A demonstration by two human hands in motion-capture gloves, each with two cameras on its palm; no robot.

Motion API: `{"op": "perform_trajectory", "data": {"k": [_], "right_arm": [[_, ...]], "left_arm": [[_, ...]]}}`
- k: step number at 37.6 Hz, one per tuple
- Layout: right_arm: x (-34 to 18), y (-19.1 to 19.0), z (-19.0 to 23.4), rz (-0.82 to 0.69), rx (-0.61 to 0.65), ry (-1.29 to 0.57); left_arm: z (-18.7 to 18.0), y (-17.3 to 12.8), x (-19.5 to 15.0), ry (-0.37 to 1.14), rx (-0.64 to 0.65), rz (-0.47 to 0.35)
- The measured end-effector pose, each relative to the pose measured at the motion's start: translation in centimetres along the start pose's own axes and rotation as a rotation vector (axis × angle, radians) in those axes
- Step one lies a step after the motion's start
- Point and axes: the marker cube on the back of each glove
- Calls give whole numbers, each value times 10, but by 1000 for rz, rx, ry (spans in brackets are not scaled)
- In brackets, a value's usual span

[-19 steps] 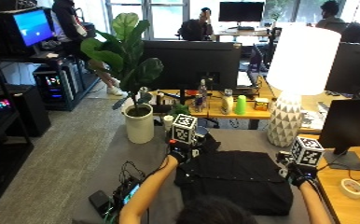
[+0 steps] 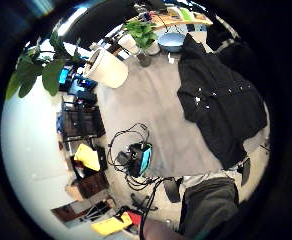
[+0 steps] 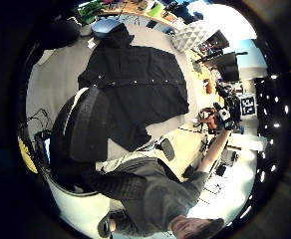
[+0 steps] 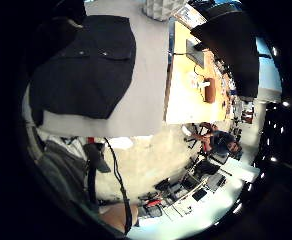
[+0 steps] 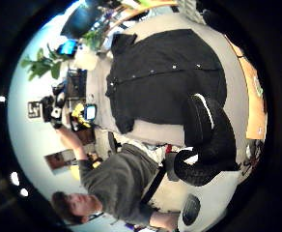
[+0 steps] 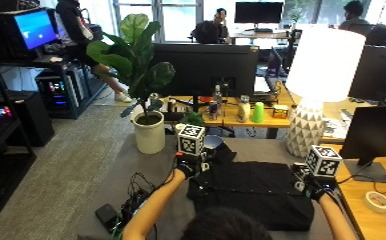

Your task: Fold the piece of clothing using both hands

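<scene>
Both hands lifted off shirt (image 6: 253,192) since earlier; left hand (image 6: 188,167) at 10 o'clock, right hand (image 6: 311,187) at 3 o'clock; fingers' state: cannot tell. Next fold pending.

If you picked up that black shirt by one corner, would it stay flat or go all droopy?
Probably droopy: the black shirt lies flat and creased on the grey table, like thin cloth. It likely weighs little. Its small buttons suggest one side may hang open.

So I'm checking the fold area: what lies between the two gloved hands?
In the outside view, only the black shirt lies spread between the left hand and right hand.
</scene>
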Motion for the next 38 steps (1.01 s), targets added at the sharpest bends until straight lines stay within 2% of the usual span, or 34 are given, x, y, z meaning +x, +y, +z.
{"op": "perform_trajectory", "data": {"k": [4, 8, 13, 17, 21, 25, 29, 35, 38], "right_arm": [[-4, 5, 9, -25, -25, 5], [-8, 17, 35, -61, -71, 16], [-8, 30, 81, -84, -154, 35], [-2, 34, 124, -85, -246, 52], [6, 34, 159, -61, -313, 92], [16, 27, 186, -25, -335, 144], [22, 19, 203, 1, -299, 194], [25, 5, 211, 32, -120, 226], [23, 1, 208, 19, -37, 222]], "left_arm": [[11, 8, 6, 11, -23, 28], [43, 22, 21, 12, -81, 98], [105, 44, 43, 23, -206, 207], [173, 64, 60, 52, -326, 281], [230, 72, 70, 39, -377, 312], [262, 74, 77, 16, -391, 307], [277, 68, 78, -7, -332, 288], [275, 41, 70, -56, -60, 204], [276, 26, 66, -108, 28, 195]]}}
